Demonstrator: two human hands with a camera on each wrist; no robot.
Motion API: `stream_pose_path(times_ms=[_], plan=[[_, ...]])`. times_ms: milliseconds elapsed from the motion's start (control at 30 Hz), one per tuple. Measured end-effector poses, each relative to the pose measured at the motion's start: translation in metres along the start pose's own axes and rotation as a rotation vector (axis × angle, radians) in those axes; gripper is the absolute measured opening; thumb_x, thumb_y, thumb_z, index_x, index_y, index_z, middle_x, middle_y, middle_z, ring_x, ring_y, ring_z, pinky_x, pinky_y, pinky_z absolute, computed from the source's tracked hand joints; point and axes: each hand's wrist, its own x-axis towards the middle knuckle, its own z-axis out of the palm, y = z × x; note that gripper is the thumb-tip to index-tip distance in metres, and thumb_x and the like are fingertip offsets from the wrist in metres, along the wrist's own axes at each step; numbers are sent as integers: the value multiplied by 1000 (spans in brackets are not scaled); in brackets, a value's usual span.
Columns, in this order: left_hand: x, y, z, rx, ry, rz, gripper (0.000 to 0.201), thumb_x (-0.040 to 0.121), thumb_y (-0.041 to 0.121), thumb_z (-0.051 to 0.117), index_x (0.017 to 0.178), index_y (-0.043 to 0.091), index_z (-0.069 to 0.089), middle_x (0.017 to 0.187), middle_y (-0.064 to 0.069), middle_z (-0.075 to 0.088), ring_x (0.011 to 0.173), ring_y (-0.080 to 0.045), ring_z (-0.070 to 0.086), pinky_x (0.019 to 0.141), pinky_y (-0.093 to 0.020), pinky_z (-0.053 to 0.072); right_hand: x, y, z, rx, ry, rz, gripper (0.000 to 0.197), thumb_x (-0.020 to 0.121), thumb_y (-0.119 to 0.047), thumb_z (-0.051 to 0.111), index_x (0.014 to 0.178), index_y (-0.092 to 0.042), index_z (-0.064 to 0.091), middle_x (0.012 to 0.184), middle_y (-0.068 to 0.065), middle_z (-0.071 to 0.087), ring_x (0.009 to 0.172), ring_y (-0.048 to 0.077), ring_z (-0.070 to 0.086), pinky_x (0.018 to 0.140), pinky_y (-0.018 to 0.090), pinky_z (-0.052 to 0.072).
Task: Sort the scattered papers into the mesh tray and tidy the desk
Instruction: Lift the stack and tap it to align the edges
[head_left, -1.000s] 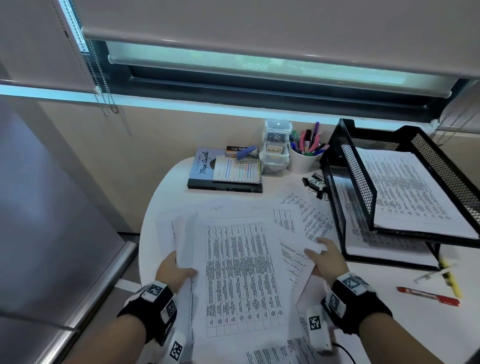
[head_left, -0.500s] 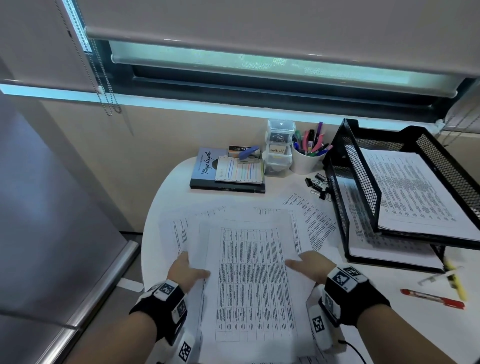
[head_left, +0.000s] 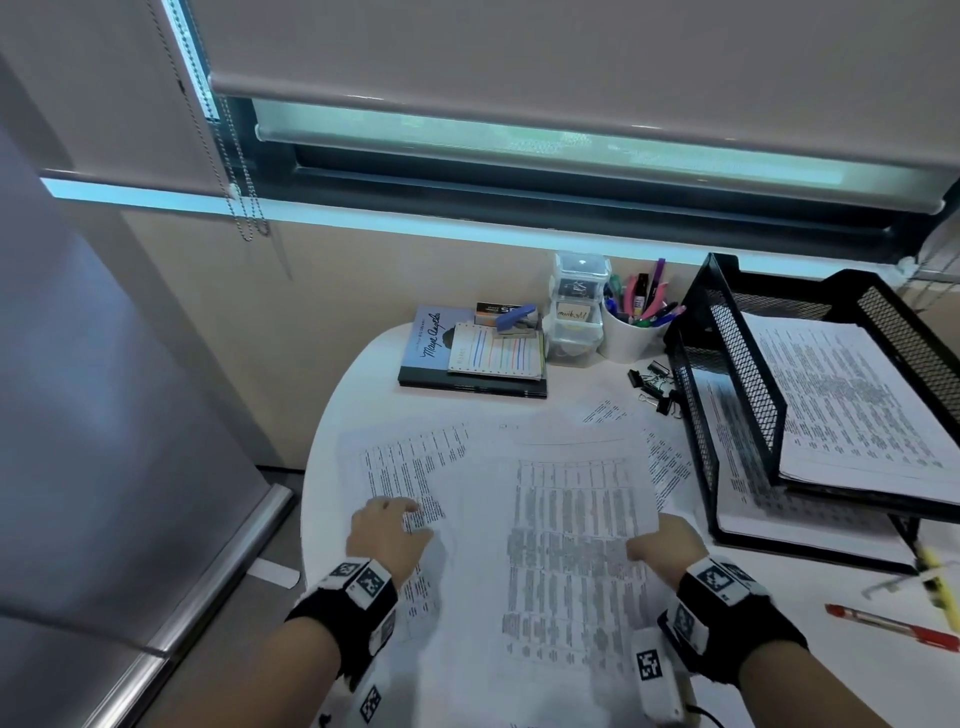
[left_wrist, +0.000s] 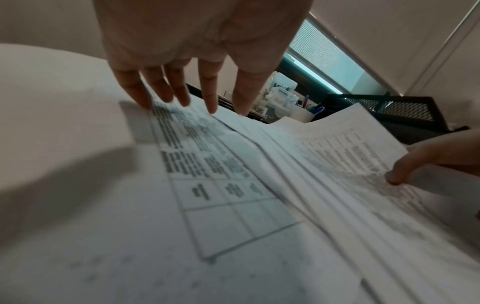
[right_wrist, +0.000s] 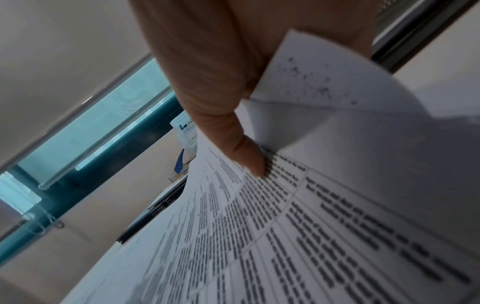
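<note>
Several printed sheets lie overlapping on the round white table. My left hand lies on a sheet at the left, its straight, spread fingers touching the paper. My right hand pinches the right edge of the top sheets. In the right wrist view its thumb presses on the printed sheets, whose edge curls up; its fingers below are hidden. The black two-tier mesh tray stands at the right, with papers in both tiers.
At the back are a book with a striped notepad, a blue stapler, clear stacked boxes and a white pen cup. Binder clips lie beside the tray. A red pen and a yellow highlighter lie far right.
My left hand has left the stack's left edge and moved out onto the sheet further left. My right hand went from lying flat on the papers to pinching their right edge.
</note>
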Motion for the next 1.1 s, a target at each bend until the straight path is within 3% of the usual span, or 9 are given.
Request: stream_pose_path(times_ms=[133,233,300,467,567,700,800,967,1100], plan=[[-1,-11,1,233,-145,-13,80,79,44,64,146,29,23,158,-5,7,146,-25,5,117,-47,12,-8,0,-10,-96,48,-19,16,75,-4,60,89,1,65,91,15,67,78,25,60,65,24,48],[0,-10,4,270,-212,2,86,82,47,60,149,34,8,158,-4,-8,146,-24,-8,116,-52,3,-9,1,-8,-101,30,-47,7,79,-1,55,84,-2,61,85,12,63,73,22,55,51,17,38],[2,-11,5,296,-243,5,85,84,47,58,149,35,6,158,-4,-12,146,-24,-11,116,-52,1,-12,0,-6,-89,54,-66,10,80,0,54,88,-2,60,86,12,63,74,22,56,55,19,41],[2,-12,5,321,-218,31,77,84,47,58,146,43,12,158,-5,-10,146,-25,-10,117,-51,-1,-17,-4,-2,65,111,-137,30,82,1,56,108,-5,43,87,7,55,73,21,52,52,21,37],[1,-13,5,348,-204,54,74,84,48,57,145,43,15,158,-6,-7,146,-26,-8,117,-50,-1,-11,-6,0,132,94,-174,49,81,3,59,127,-8,44,96,7,54,83,22,52,60,24,37],[4,-13,5,324,-160,82,69,82,46,60,143,41,27,158,-8,5,146,-25,1,117,-46,3,-2,-2,-1,88,78,-199,28,79,1,58,103,-13,57,88,4,54,81,20,49,66,25,36],[3,-9,6,305,-112,152,59,81,40,62,135,39,41,150,-2,27,139,-22,24,113,-36,22,-3,-1,0,114,89,-218,18,80,2,57,85,-15,52,75,-4,48,75,18,48,59,23,34],[2,-8,8,174,-140,179,56,82,31,62,135,30,45,135,0,38,125,-18,37,103,-28,34,1,2,6,133,-14,-193,31,77,-3,69,99,-13,51,100,8,61,95,24,58,79,29,45],[4,-10,7,91,-164,152,63,81,26,65,139,24,41,136,-1,38,127,-17,38,105,-26,33,9,9,1,160,-46,-180,28,77,6,62,104,-2,56,108,16,65,96,30,61,74,30,44]])
